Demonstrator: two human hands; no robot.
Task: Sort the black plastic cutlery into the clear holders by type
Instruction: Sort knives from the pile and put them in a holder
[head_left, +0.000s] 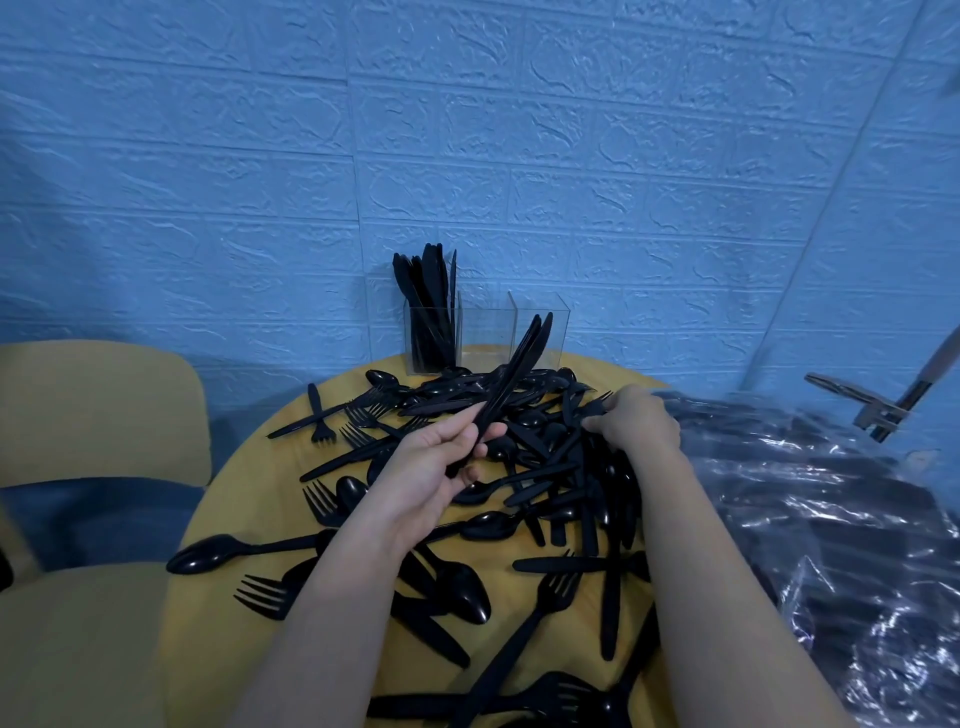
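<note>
The left hand (436, 457) is clutching a bundle of knives (511, 379) pointing toward one o'clock, while the right hand (636, 423) is pinching a fork (592, 408) in the cutlery pile (545, 467).

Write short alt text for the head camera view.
A left hand holds a bundle of black knives over a cutlery pile on a round yellow table; the right hand picks in it. Behind, clear holders, one holding knives.

Light: dim, with a cool blue cast.
Glare: white glints on the plastic wrap (831, 493) at right.
Blur: soft smearing toward the frame edges.
Distortion: wide-angle bending at the corners.
</note>
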